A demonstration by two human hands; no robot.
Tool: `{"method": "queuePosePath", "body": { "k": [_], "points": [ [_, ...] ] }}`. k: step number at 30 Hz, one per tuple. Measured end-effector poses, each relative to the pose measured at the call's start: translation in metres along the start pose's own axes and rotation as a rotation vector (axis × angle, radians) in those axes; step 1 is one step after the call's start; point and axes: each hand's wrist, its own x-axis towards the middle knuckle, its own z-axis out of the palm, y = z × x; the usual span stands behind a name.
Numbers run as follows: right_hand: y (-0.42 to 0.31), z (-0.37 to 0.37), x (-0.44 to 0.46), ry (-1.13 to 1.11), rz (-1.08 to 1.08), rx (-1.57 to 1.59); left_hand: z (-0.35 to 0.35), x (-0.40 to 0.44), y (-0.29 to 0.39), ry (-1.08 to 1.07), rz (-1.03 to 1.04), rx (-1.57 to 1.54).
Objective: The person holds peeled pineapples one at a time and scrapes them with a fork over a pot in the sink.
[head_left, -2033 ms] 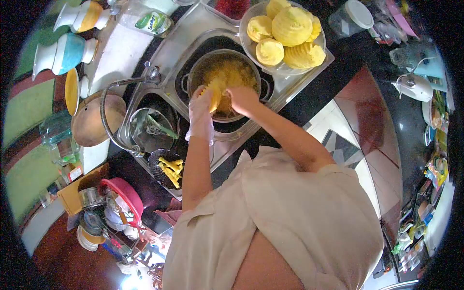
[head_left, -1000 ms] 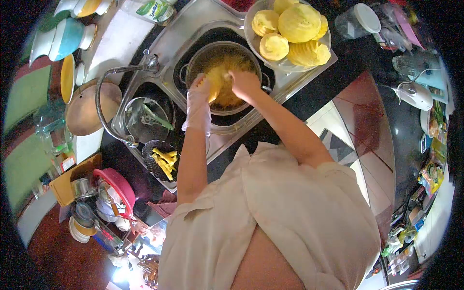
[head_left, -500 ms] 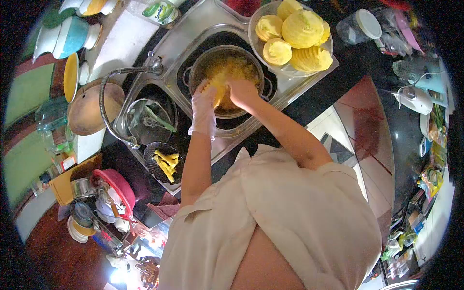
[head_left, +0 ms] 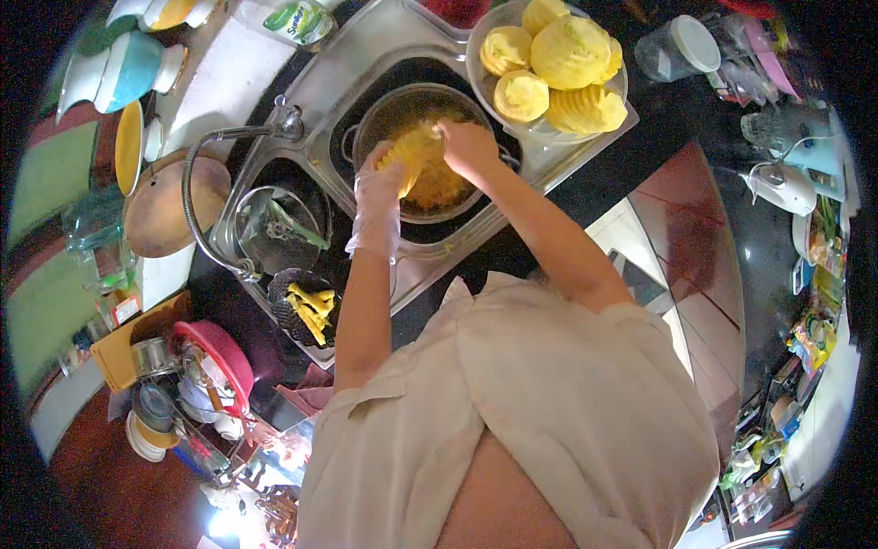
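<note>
My left hand [head_left: 375,194], in a clear plastic glove, is closed around a peeled yellow pineapple [head_left: 408,165] over a metal pot [head_left: 388,108]. The pot stands in the sink basin and holds yellow shredded pulp [head_left: 435,186]. Bare, my right hand [head_left: 470,150] is closed above the pot's right side, its fingertips near the pineapple. Whatever it grips is too small and blurred to make out. Several whole peeled pineapples [head_left: 569,55] fill a clear bowl [head_left: 476,78] behind the pot. Yellow strips [head_left: 312,309] that look like pineapple cores lie in a dark dish [head_left: 282,291] to the left.
A curved faucet [head_left: 194,174] arches over the left basin, which holds a clear round container [head_left: 261,240]. A dish soap bottle [head_left: 300,22] stands behind the sink. On the right are a lidded tub [head_left: 679,49] and a hand mixer [head_left: 785,188]. A pink basin [head_left: 229,352] sits lower left.
My right hand has risen slightly and drawn away from the pineapple, towards the pot's upper right. My left hand still holds the pineapple, slightly further left. The whole view has shifted a little.
</note>
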Motion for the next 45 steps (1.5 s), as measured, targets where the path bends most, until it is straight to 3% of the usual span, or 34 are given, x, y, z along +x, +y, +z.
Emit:
{"method": "queuePosePath", "body": {
  "k": [2, 3, 4, 7, 9, 12, 14, 15, 16, 18, 20, 22, 25, 27, 30, 33, 34, 36, 38, 39, 45],
  "points": [
    [0.011, 0.028, 0.01, 0.103, 0.003, -0.061, 0.002, 0.003, -0.001, -0.024, -0.041, 0.044],
    [0.009, 0.032, 0.002, -0.059, -0.15, -0.196, 0.005, 0.009, -0.001, -0.025, -0.027, 0.037],
    [-0.003, 0.027, -0.012, -0.002, -0.115, -0.044, 0.004, 0.01, -0.003, -0.039, -0.018, 0.036],
    [-0.002, 0.005, -0.008, -0.149, -0.017, -0.015, 0.002, 0.006, -0.007, -0.033, 0.041, 0.112],
    [0.015, 0.003, 0.011, 0.025, 0.069, -0.067, 0.01, 0.001, -0.01, -0.025, 0.086, 0.18],
    [0.005, 0.025, 0.0, -0.024, 0.048, -0.106, 0.011, 0.014, -0.01, -0.036, 0.053, 0.129],
    [0.006, 0.038, -0.017, -0.014, -0.029, -0.026, -0.016, 0.025, -0.039, 0.013, 0.195, 0.418],
    [0.003, 0.032, -0.021, -0.07, -0.051, -0.031, -0.005, 0.004, 0.004, 0.015, 0.36, 0.711],
    [0.003, 0.025, -0.024, -0.131, -0.07, -0.04, -0.006, 0.01, -0.008, 0.015, 0.36, 0.705],
    [0.009, 0.017, -0.007, -0.106, -0.057, 0.003, -0.011, 0.015, -0.031, -0.009, 0.171, 0.119],
    [0.005, 0.018, 0.006, -0.07, -0.001, -0.045, -0.013, 0.006, -0.023, -0.058, 0.139, 0.179],
    [-0.002, 0.043, -0.006, 0.108, -0.036, -0.082, -0.009, 0.022, -0.032, 0.034, 0.082, 0.285],
    [0.0, 0.021, -0.023, 0.018, -0.11, 0.015, -0.014, 0.025, -0.038, 0.043, 0.015, 0.096],
    [0.006, -0.001, -0.013, -0.092, 0.019, -0.003, -0.01, 0.021, -0.036, 0.048, -0.018, -0.01],
    [0.015, 0.026, -0.007, 0.058, 0.059, -0.055, -0.007, 0.008, -0.014, 0.021, 0.025, 0.028],
    [0.011, 0.045, -0.024, 0.041, -0.045, -0.003, -0.005, 0.006, 0.0, 0.088, -0.13, 0.078],
    [0.001, 0.041, -0.032, 0.023, -0.106, 0.032, 0.003, -0.001, 0.004, 0.104, -0.126, 0.01],
    [0.003, 0.024, -0.025, -0.088, -0.004, -0.02, 0.008, 0.005, -0.003, 0.107, -0.111, -0.07],
    [0.019, 0.022, -0.009, -0.017, 0.085, -0.054, -0.021, 0.026, -0.042, 0.042, 0.062, 0.342],
    [0.021, 0.018, 0.001, 0.01, 0.118, 0.001, -0.023, 0.015, -0.043, 0.05, 0.048, 0.353],
    [-0.004, 0.036, -0.025, -0.066, 0.074, 0.043, -0.005, 0.001, -0.027, 0.026, 0.102, 0.008]
  ]
}}
